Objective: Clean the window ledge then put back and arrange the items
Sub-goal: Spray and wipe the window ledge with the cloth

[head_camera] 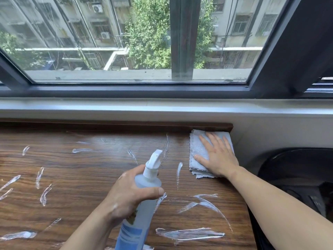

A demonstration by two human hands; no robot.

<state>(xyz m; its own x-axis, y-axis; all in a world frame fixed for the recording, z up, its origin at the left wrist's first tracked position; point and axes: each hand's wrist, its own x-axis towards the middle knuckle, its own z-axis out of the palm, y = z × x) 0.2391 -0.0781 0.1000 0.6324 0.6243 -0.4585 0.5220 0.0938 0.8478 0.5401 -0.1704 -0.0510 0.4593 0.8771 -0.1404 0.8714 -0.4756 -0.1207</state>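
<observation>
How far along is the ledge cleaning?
Done: cleaner is sprayed; white streaks cover the wooden ledge. In hand: left hand grips the spray bottle, right hand presses a folded cloth at the far right corner. Left: wiping nearly all streaks; no items are back yet.

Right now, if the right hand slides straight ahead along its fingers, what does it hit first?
The right hand, flat on the grey cloth, would probably meet the dark raised wooden strip at the back of the ledge first, just past the cloth.
</observation>
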